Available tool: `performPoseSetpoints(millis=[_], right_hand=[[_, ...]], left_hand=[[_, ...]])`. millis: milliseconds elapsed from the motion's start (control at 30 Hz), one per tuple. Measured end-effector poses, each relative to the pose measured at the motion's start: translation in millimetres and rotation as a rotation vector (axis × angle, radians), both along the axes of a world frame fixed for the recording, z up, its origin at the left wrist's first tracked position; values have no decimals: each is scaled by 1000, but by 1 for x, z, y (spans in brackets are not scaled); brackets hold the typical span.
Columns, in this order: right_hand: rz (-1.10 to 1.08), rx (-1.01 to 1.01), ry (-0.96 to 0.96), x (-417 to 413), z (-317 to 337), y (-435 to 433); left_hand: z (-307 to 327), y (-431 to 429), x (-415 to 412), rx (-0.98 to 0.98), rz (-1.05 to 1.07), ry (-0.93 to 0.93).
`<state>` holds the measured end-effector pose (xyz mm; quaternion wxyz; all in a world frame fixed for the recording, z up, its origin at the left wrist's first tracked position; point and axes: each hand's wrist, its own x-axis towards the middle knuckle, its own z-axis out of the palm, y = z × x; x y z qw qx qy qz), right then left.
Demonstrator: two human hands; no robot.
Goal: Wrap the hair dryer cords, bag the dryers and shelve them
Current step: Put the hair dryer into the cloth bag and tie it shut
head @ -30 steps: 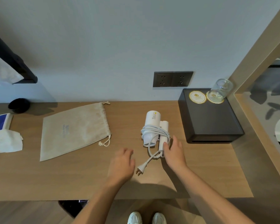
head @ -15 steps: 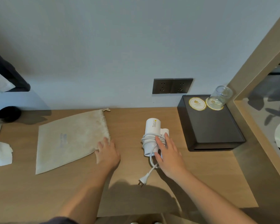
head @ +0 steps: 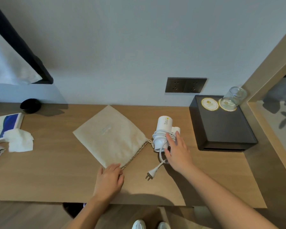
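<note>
A white hair dryer [head: 163, 123] lies on the wooden desk [head: 56, 171] with its cord [head: 158, 134] wound round the body. The loose end and plug [head: 149, 174] trail toward the front edge. My right hand [head: 177, 152] rests on the dryer, fingers fairly straight across the wound cord and handle. A beige drawstring bag [head: 112, 134] lies flat just left of the dryer, its corded mouth facing it. My left hand [head: 109, 179] holds the bag's near corner, with the fingers curled at its edge.
A black box-like tray [head: 221, 129] stands right of the dryer, with a round coaster [head: 209, 104] and an upturned glass [head: 234, 96] on it. Wall sockets [head: 186, 85] sit behind. At the left are crumpled tissue [head: 19, 142], a tissue box [head: 8, 124] and a black dish [head: 30, 105].
My left hand reached to the bag, then dragged and turned it rightward, so its mouth now lies beside the dryer. My right hand moved from the dryer's handle end onto the wound cord.
</note>
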<state>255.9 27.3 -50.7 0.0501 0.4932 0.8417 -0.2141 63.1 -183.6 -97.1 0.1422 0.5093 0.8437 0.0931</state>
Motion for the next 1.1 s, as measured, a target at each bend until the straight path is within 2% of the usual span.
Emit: performPoseSetpoints(millis=[67,167,300,400,567,700,900,1100], right_hand=[[-102,-43,136,-1,-6,-2],[-432,-201,441,2,-15,-1],[-810,-600,587,5,-17,8],[-866,-779,631,4,-20,13],[-953,-808,695,-8,-32,14],[-893,-653,651,-6,-29,13],[-634,-673,598,32,-11,11],[-473,-889,646,67,28,3]], left_hand=[[7,13,1,55,41,35],[16,39,2,-18,61,62],[12,53,3,-47,104,14],[3,44,2,45,137,-83],[-1,22,1,92,269,-18],[17,22,1,186,368,-66],[52,39,-10,349,324,-136],[75,64,-2,314,272,-90]])
